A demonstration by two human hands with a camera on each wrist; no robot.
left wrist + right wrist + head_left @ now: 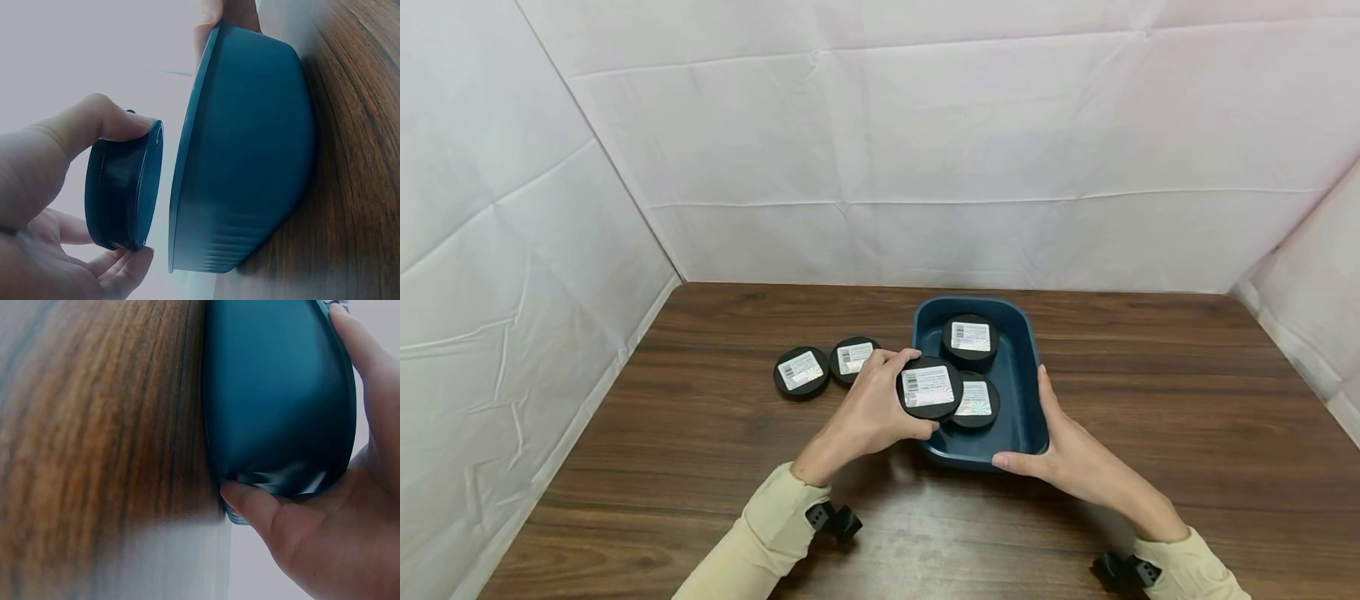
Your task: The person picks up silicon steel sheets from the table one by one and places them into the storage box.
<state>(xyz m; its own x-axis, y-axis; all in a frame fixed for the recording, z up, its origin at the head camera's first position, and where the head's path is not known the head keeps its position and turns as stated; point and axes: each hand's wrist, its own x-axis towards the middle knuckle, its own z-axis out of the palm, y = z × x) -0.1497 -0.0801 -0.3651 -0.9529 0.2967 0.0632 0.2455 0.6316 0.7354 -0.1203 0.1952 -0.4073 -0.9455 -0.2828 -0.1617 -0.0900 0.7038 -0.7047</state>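
My left hand (874,404) grips a flat round black container (928,388) by its edge, thumb on the near side and fingers on the far side. It is over the left rim of a dark blue plastic tub (1019,392), label up; the left wrist view shows a gap between container (122,187) and tub. Inside the tub sit a round container (970,337) at the back and another (976,400) in the middle, partly covered by the held one. My right hand (1067,450) holds the tub's near right corner, thumb on the near wall, fingers along the right side.
Two more labelled round black containers, one (801,372) farther left and one (850,358) partly behind my left hand, lie on the brown wooden table (700,467). White cloth walls (925,150) stand behind the table and at both sides.
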